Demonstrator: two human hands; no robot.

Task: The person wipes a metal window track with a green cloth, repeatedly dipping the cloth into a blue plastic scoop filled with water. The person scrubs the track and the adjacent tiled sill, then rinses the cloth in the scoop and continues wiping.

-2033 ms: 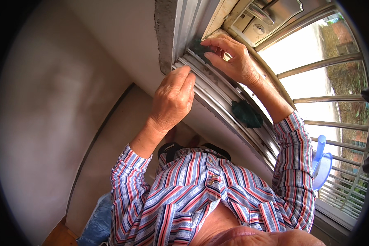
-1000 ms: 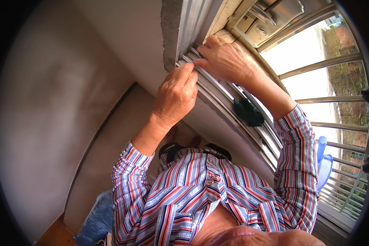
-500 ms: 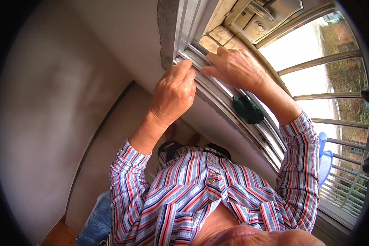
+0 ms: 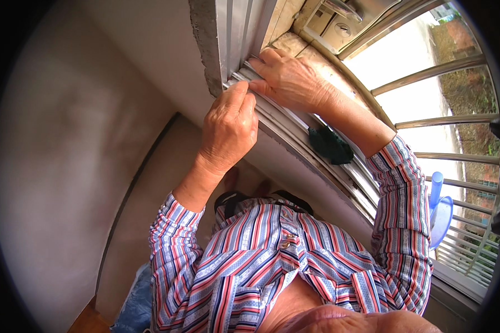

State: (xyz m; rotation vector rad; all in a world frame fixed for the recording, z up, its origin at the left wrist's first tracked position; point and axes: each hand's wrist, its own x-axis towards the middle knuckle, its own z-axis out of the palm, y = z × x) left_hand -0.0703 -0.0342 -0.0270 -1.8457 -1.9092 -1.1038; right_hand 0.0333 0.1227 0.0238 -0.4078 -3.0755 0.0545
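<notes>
My left hand [image 4: 229,129] is closed, its fingertips pinched at the inner edge of the metal window track [image 4: 286,117]. Whatever lies between those fingertips is hidden. Just beyond it, my right hand [image 4: 294,80] reaches over the track, index finger and thumb apart and their tips at the track's far corner. The right thumb points toward the left fingertips and almost meets them. A dark green scouring pad [image 4: 330,145] rests on the track below my right forearm, touched by neither hand.
An upright window frame [image 4: 244,33] and a rough wall edge [image 4: 204,47] border the corner. Metal bars [image 4: 433,76] run along the right, near a metal lock plate [image 4: 341,25]. A blue plastic dipper [image 4: 441,222] sits by the bars. Jeans fabric [image 4: 134,302] shows at lower left.
My right hand has moved left along the track, closer to the left fingertips. The left hand keeps its pinch. The whole view has shifted slightly, and the pad stays on the track.
</notes>
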